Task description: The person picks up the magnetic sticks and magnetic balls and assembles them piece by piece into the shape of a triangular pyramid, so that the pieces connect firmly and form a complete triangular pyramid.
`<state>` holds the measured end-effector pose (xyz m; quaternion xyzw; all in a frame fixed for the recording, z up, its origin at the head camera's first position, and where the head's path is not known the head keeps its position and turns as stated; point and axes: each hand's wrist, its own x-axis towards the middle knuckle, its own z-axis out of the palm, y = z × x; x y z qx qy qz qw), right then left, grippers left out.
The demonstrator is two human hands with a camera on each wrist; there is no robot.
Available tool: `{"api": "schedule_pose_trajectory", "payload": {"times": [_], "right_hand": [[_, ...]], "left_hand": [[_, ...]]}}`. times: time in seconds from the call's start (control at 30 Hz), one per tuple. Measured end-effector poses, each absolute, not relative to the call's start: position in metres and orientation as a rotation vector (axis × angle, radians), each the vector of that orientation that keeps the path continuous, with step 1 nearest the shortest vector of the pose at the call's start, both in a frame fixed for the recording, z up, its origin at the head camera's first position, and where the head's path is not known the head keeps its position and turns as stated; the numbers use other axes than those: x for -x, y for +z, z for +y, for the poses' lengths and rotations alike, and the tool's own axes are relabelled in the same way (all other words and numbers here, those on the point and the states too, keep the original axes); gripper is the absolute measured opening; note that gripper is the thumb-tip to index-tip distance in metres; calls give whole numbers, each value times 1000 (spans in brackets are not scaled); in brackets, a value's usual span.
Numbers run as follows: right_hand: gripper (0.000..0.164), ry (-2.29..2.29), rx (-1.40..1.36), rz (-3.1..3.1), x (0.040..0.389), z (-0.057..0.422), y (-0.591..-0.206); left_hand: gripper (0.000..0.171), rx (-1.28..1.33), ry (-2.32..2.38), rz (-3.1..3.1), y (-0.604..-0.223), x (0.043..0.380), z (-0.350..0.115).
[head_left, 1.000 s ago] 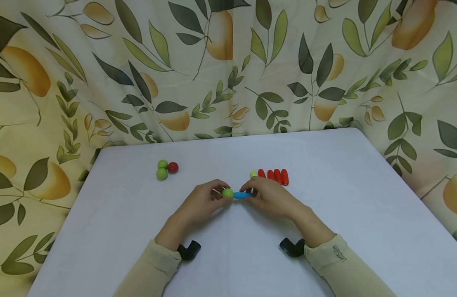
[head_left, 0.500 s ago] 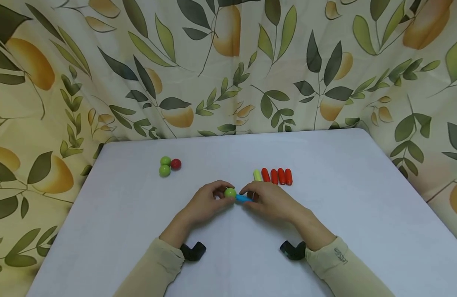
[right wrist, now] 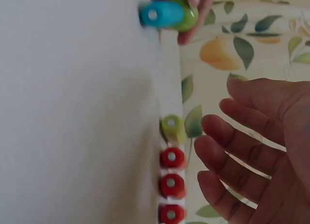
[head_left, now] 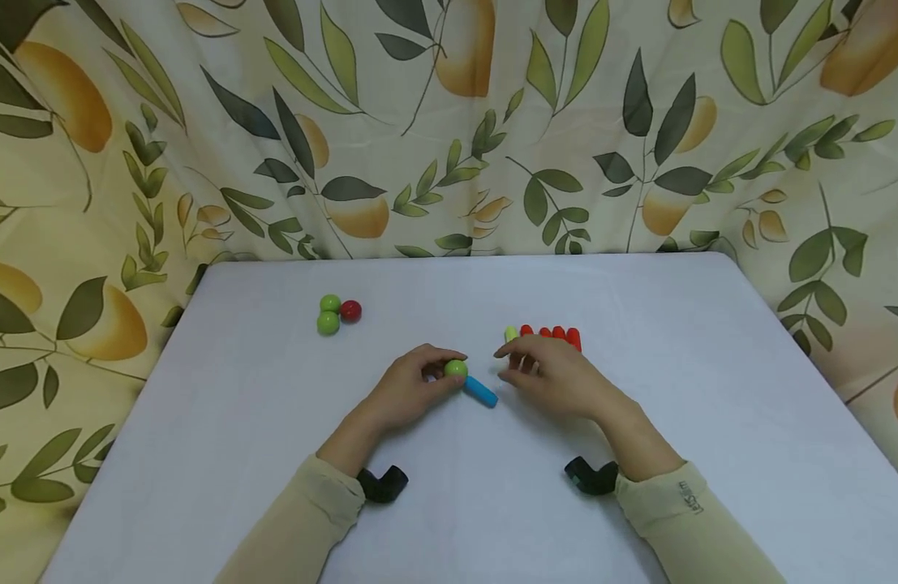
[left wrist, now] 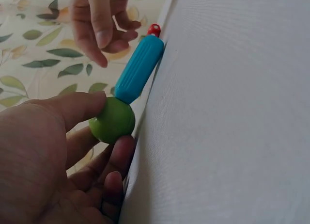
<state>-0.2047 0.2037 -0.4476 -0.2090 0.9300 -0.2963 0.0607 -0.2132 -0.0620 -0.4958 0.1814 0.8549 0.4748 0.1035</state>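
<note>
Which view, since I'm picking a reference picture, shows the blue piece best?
The left wrist view: the blue piece appears large, its length and grooves clear. The head view shows it small; the right wrist view shows it foreshortened and blurred.

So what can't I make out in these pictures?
Head view: near ends of the red sticks, hidden by the right hand.
Head view: lettering on the right sleeve, too small.
Left wrist view: part of the green ball, covered by the left hand.
Right wrist view: most of the left hand, beyond the top edge.
</note>
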Motion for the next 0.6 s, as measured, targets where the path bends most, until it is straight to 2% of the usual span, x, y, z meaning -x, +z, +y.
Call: {"api": "schedule_pose_trajectory", "payload": {"times": [0.17,0.37,0.6], "right_hand": [[21,-900,518,2932,211,226,-438],[26,-899,376,2979,216,242,-432],[28,-864,268,3026,223,254,-434]], "left_hand": [[36,-535,1351,2539,-493,213,-59],[37,-495,1367,2546,-492,212,-59],[31,-443,1388,2529,-494,211,-61]]}}
